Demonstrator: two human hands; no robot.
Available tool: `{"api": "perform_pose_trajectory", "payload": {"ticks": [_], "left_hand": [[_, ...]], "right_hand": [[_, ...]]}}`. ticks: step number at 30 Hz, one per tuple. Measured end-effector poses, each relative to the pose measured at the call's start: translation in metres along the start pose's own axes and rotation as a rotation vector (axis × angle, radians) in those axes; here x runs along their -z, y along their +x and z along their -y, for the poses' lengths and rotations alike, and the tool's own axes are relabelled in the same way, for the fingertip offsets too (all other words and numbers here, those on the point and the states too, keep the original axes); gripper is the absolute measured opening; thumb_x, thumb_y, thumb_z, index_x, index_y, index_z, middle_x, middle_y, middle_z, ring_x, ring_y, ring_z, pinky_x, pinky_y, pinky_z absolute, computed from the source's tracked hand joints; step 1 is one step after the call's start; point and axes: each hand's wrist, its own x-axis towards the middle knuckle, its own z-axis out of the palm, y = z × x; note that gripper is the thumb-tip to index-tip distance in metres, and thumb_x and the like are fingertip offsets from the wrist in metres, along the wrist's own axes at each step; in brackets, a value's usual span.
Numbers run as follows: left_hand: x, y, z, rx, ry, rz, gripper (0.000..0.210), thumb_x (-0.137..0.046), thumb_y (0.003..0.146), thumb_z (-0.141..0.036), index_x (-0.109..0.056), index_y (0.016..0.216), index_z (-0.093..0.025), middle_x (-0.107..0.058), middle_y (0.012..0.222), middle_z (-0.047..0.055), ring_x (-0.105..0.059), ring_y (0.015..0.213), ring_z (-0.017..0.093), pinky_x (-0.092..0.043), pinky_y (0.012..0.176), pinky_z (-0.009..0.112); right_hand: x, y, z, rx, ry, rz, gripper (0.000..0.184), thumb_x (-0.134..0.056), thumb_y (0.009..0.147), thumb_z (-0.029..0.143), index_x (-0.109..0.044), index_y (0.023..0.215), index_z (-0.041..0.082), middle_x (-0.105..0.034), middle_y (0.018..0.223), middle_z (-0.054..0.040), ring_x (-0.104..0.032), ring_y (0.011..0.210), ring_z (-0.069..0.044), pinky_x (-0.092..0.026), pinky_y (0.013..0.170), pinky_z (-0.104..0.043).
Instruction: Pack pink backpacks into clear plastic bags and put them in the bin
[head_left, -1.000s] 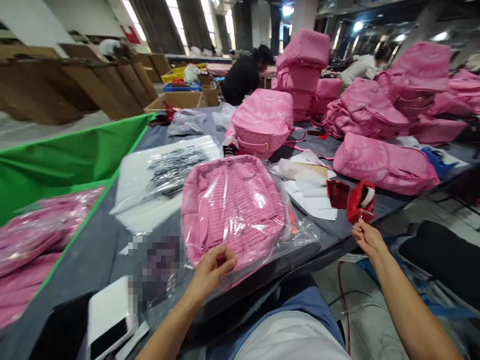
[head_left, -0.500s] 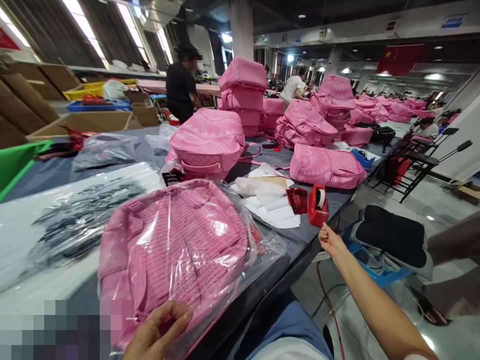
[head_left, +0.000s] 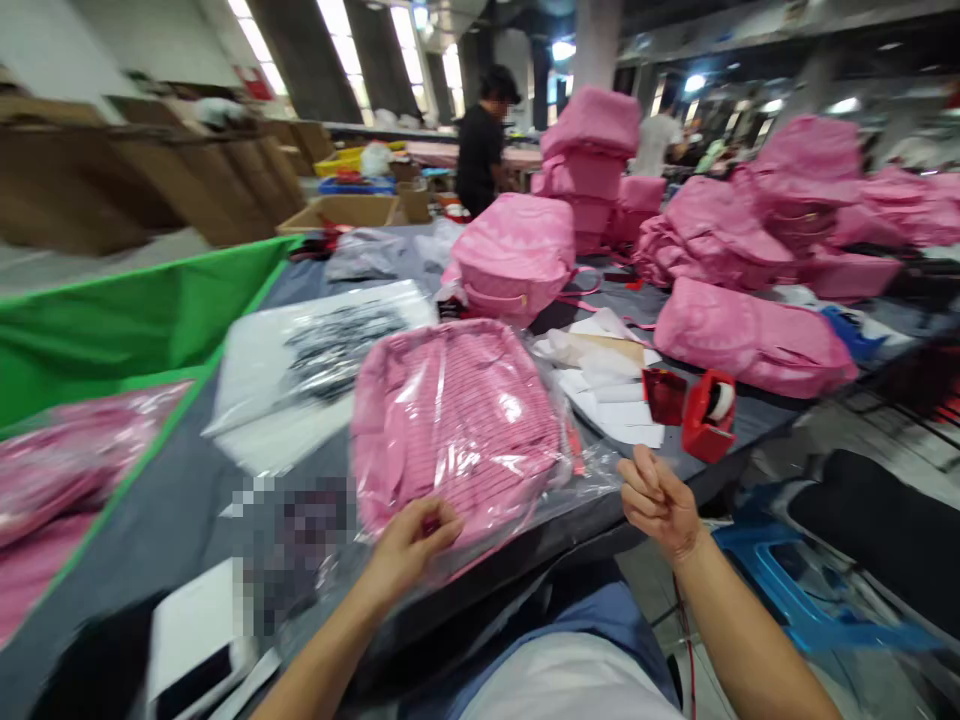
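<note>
A pink backpack [head_left: 480,420] lies inside a clear plastic bag [head_left: 517,500] on the dark table in front of me. My left hand [head_left: 420,540] is at the bag's near edge, thumb and fingers curled together on the film. To the right of the bag, my right hand [head_left: 660,505] is raised with its fingers pinched. A faint clear strip, which looks like tape, shows at those fingertips. The red tape dispenser [head_left: 707,418] with its white roll stands just beyond that hand, apart from it. Beside it lies a small dark red packet [head_left: 664,397].
White papers [head_left: 611,405] lie behind the bag. Pink backpacks [head_left: 514,255] stand stacked farther back. Flat plastic bags [head_left: 322,350] and a green-walled bin [head_left: 142,300] are to the left. A blue stool [head_left: 780,590] stands at the right. A person in black [head_left: 480,150] is behind the table.
My right hand has come away from the tape dispenser, moving left toward the bagged backpack. My left hand stays at the bag's near edge. The view has turned left.
</note>
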Motion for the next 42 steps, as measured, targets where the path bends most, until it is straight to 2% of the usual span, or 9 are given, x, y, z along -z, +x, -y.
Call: {"api": "perform_pose_trajectory", "payload": {"ticks": [3, 6, 11, 16, 23, 26, 32, 36, 42], "left_hand": [[-0.001, 0.004, -0.002, 0.011, -0.039, -0.006, 0.036, -0.073, 0.063, -0.050, -0.054, 0.060, -0.019, -0.049, 0.058, -0.002, -0.044, 0.056, 0.012, -0.038, 0.056, 0.025], [-0.002, 0.005, 0.004, 0.010, -0.036, -0.031, 0.030, -0.070, 0.066, -0.045, -0.055, 0.063, -0.019, -0.050, 0.059, -0.002, -0.045, 0.056, 0.012, -0.037, 0.055, 0.024], [-0.003, 0.004, 0.014, -0.047, -0.008, -0.061, 0.030, -0.073, 0.069, -0.044, -0.057, 0.066, -0.019, -0.054, 0.062, -0.001, -0.049, 0.059, 0.013, -0.038, 0.056, 0.024], [-0.004, 0.005, 0.017, -0.043, 0.034, -0.078, 0.027, -0.071, 0.070, -0.042, -0.057, 0.066, -0.019, -0.056, 0.064, -0.001, -0.051, 0.060, 0.014, -0.039, 0.057, 0.025], [-0.002, 0.002, 0.009, -0.042, 0.086, -0.052, 0.026, -0.066, 0.071, -0.043, -0.056, 0.066, -0.020, -0.055, 0.063, -0.001, -0.048, 0.060, 0.014, -0.036, 0.056, 0.025], [-0.001, 0.001, 0.007, -0.056, 0.082, -0.050, 0.028, -0.067, 0.072, -0.045, -0.056, 0.066, -0.020, -0.054, 0.062, -0.001, -0.048, 0.060, 0.014, -0.036, 0.057, 0.024], [0.000, -0.001, 0.010, -0.065, 0.083, -0.057, 0.029, -0.068, 0.074, -0.044, -0.056, 0.066, -0.019, -0.055, 0.064, -0.001, -0.048, 0.061, 0.013, -0.036, 0.058, 0.024], [0.001, 0.001, 0.014, -0.052, 0.042, -0.040, 0.033, -0.071, 0.075, -0.048, -0.058, 0.067, -0.019, -0.055, 0.064, 0.000, -0.048, 0.061, 0.013, -0.037, 0.058, 0.024], [0.002, 0.000, 0.014, -0.057, 0.026, -0.033, 0.033, -0.072, 0.076, -0.048, -0.059, 0.070, -0.018, -0.055, 0.066, -0.001, -0.049, 0.062, 0.013, -0.038, 0.058, 0.024]], "right_hand": [[-0.047, 0.036, 0.008, -0.154, -0.426, 0.487, 0.034, -0.073, 0.091, 0.041, -0.055, 0.075, 0.017, -0.046, 0.065, 0.0064, -0.036, 0.048, -0.004, -0.032, 0.044, -0.015], [-0.074, 0.088, 0.014, -0.316, -0.978, 0.916, 0.028, -0.064, 0.096, 0.038, -0.064, 0.084, 0.013, -0.057, 0.074, 0.0002, -0.049, 0.066, -0.009, -0.039, 0.062, -0.020], [-0.088, 0.158, 0.004, -0.418, -1.551, 1.186, 0.017, -0.060, 0.097, 0.026, -0.066, 0.086, 0.015, -0.061, 0.077, 0.0003, -0.049, 0.068, -0.010, -0.035, 0.065, -0.023], [-0.099, 0.185, -0.014, -0.570, -1.952, 1.241, 0.010, -0.064, 0.093, 0.022, -0.071, 0.091, 0.016, -0.069, 0.083, -0.0011, -0.051, 0.067, -0.011, -0.031, 0.062, -0.024], [-0.099, 0.184, -0.037, -0.461, -2.394, 0.990, 0.039, -0.079, 0.081, 0.048, -0.073, 0.105, 0.018, -0.076, 0.095, -0.0081, -0.066, 0.080, -0.021, -0.030, 0.061, -0.027], [-0.092, 0.187, -0.038, -0.379, -2.422, 0.961, 0.047, -0.081, 0.080, 0.048, -0.069, 0.114, 0.017, -0.076, 0.096, -0.0087, -0.066, 0.080, -0.021, -0.029, 0.060, -0.027], [-0.063, 0.190, -0.012, -0.352, -2.216, 0.941, 0.027, -0.079, 0.084, 0.039, -0.070, 0.101, 0.020, -0.074, 0.093, -0.0019, -0.064, 0.078, -0.014, -0.025, 0.057, -0.026], [-0.047, 0.170, 0.001, -0.010, -2.303, 0.825, 0.014, -0.070, 0.091, 0.019, -0.072, 0.105, 0.018, -0.071, 0.107, -0.0079, -0.064, 0.084, -0.015, -0.027, 0.058, -0.026], [-0.031, 0.121, -0.027, 0.575, -1.987, 1.068, 0.021, -0.057, 0.101, 0.020, -0.068, 0.119, 0.020, -0.069, 0.110, -0.0073, -0.061, 0.095, -0.017, -0.043, 0.078, -0.029]]}}
